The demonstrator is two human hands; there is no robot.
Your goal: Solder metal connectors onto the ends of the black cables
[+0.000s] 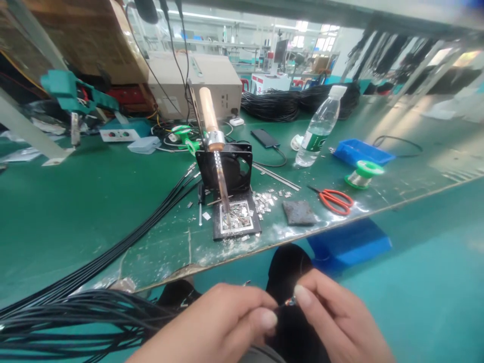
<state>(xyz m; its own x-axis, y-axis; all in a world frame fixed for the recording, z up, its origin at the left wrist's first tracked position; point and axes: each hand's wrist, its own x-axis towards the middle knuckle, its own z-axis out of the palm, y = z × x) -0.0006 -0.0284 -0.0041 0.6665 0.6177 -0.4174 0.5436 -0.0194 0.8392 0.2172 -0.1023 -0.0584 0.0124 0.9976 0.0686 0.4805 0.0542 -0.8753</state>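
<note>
In front of my lap, below the bench edge, my left hand pinches a black cable close to its end. Thin coloured wires stick out of that end, and the thumb and forefinger of my right hand are closed on them. The wire tips are hidden by my right fingers. A thick bundle of black cables hangs at the left beside my left forearm. On the bench ahead, a soldering iron with a wooden handle leans tip-down over a black-framed tray of small metal pieces.
A black fan stands behind the tray. Rightward lie a grey pad, orange-handled scissors, a solder spool, a blue bin and a water bottle. More black cables lie on the bench at left.
</note>
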